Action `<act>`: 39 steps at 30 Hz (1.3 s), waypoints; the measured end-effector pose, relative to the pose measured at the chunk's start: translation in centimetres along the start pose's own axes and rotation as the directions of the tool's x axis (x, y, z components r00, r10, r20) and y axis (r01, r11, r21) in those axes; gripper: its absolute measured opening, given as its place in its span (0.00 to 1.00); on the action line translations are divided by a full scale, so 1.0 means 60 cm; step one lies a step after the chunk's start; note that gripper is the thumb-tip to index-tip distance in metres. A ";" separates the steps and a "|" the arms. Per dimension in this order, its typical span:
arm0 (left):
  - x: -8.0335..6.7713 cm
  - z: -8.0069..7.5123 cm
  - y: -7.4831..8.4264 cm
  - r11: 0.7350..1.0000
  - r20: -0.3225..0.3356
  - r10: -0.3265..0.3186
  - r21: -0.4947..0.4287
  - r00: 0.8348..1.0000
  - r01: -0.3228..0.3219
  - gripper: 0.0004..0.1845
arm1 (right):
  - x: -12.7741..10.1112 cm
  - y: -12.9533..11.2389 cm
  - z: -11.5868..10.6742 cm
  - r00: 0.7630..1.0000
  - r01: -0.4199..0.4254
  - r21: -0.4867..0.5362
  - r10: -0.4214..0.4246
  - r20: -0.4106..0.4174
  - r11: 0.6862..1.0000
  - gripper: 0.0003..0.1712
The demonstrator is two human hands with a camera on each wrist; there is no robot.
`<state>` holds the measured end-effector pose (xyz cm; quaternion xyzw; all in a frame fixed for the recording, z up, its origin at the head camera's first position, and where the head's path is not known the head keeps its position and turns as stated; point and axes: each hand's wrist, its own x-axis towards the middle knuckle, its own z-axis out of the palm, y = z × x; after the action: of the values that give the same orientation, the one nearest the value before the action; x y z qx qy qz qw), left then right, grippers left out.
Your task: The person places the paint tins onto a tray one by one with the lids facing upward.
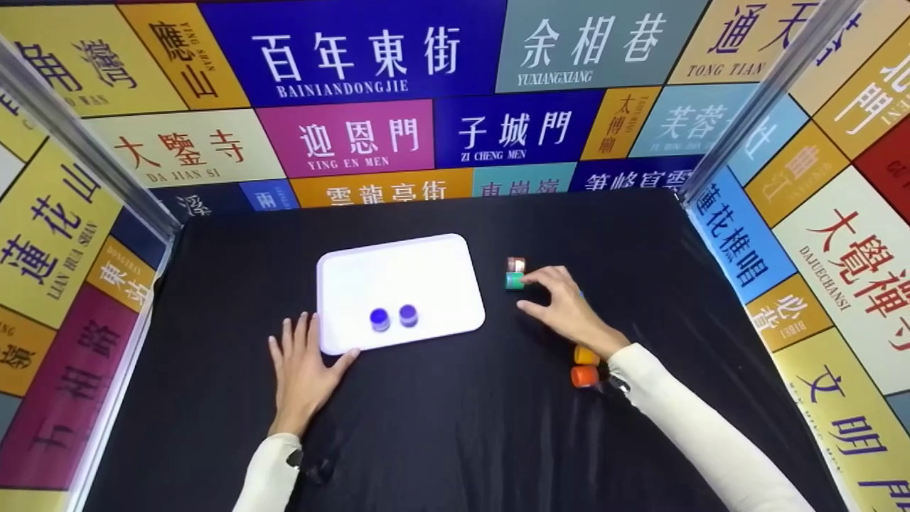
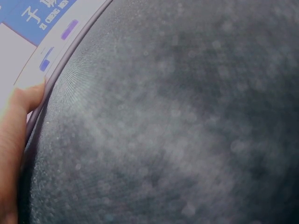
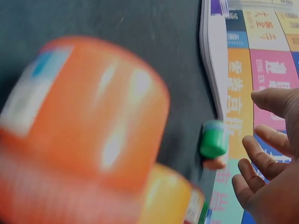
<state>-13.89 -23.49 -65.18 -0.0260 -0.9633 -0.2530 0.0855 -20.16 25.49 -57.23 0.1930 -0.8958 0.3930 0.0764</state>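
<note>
1. The white tray lies on the black-covered table, left of the middle and nearer the far edge. It is a rounded rectangle with a low rim.
2. Two purple jars stand side by side on the tray, near its near edge and about midway along it: the left purple jar and the right purple jar. Both are small and round, purple on top and paler below; I cannot tell what they contain.
3. The left hand is spread, its fingers along the tray's left edge and its thumb on the near edge, touching without grasping.
4. The right hand is loosely curved beside the green jar, thumb and forefinger well apart, with nothing in its grasp.
5. The green jar sits off the tray's right edge, a short cylinder with a paler band at one end. A brownish jar is just beyond it.
6. Toward the table's right edge, by the right wrist, are a yellow jar and a glossy orange jar bearing a white-and-blue label.
</note>
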 end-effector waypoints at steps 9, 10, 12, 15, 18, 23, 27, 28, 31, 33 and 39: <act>0.000 0.001 0.001 1.000 -0.002 0.001 0.002 1.000 -0.001 0.60 | -0.009 0.041 -0.035 0.998 -0.065 -0.029 0.065 -0.009 0.997 0.24; 0.000 0.002 0.001 1.000 -0.001 0.001 0.001 1.000 -0.001 0.60 | -0.010 0.046 -0.038 0.997 -0.074 -0.028 0.074 -0.009 0.997 0.24; -0.001 0.002 0.001 1.000 -0.001 0.001 0.002 1.000 -0.001 0.60 | -0.013 0.055 -0.044 0.996 -0.088 -0.025 0.088 -0.011 0.996 0.24; 0.000 0.003 0.001 1.000 -0.001 0.001 0.002 1.000 -0.001 0.60 | -0.018 0.067 -0.053 0.996 -0.091 -0.023 0.091 -0.018 0.996 0.24; 0.000 0.002 0.001 1.000 -0.003 0.000 0.001 1.000 0.000 0.59 | -0.023 0.079 -0.061 0.996 -0.086 -0.029 0.085 -0.035 0.996 0.23; 0.000 0.001 0.001 1.000 -0.008 0.003 -0.002 1.000 -0.003 0.59 | -0.031 0.093 -0.076 0.992 -0.110 -0.031 0.109 -0.057 0.993 0.23; -0.001 0.001 0.000 1.000 -0.013 0.010 -0.008 1.000 -0.010 0.59 | -0.039 0.100 -0.087 0.990 -0.130 -0.031 0.128 -0.057 0.991 0.23; -0.001 0.001 0.001 1.000 -0.014 0.011 -0.009 1.000 -0.011 0.59 | -0.041 0.102 -0.089 0.990 -0.130 -0.032 0.128 -0.057 0.991 0.23; 0.000 0.001 0.001 1.000 -0.013 0.012 -0.007 1.000 -0.012 0.59 | -0.049 0.107 -0.094 0.990 -0.130 -0.039 0.128 -0.053 0.991 0.23; 0.000 0.000 0.002 1.000 -0.012 0.012 -0.005 1.000 -0.012 0.59 | -0.055 0.111 -0.096 0.991 -0.127 -0.039 0.126 -0.048 0.991 0.23; -0.001 -0.001 0.003 1.000 -0.010 0.007 -0.006 1.000 -0.007 0.59 | -0.066 0.120 -0.101 0.991 -0.129 -0.036 0.127 -0.034 0.991 0.23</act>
<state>-13.81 -23.35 -65.08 -0.0287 -0.9620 -0.2557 0.0910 -19.57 35.51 -59.14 0.1276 -0.9123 0.3830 0.0686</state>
